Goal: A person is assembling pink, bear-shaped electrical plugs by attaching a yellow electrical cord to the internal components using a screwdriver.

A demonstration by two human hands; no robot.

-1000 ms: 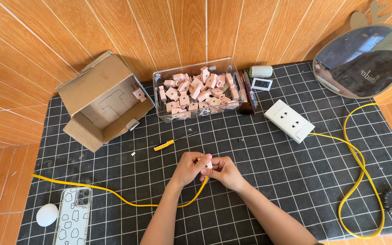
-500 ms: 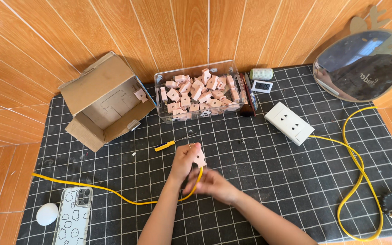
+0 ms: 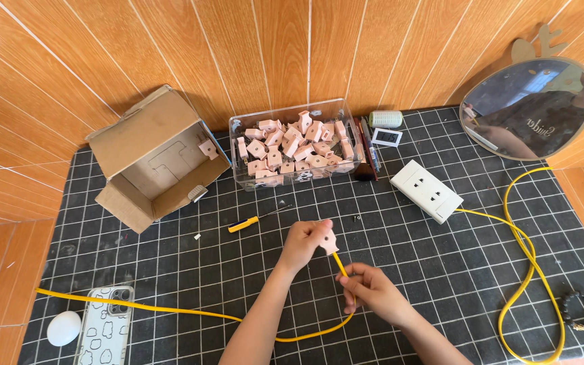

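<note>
Left hand (image 3: pixel 302 242) pinches pink plug (image 3: pixel 326 240) above the worktop (image 3: pixel 441 270) while right hand (image 3: pixel 371 292) grips its yellow cable (image 3: pixel 341 265) just below, keeping the joint taut and steady.

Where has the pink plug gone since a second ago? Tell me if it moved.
Yes. The pink plug in the left hand has moved up the mat, closer to the clear box.

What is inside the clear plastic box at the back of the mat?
The clear plastic box holds a heap of small pink plastic plug parts, piled loosely. Dark slim tools lie against its right end. Whatever is beneath the heap is covered.
</note>
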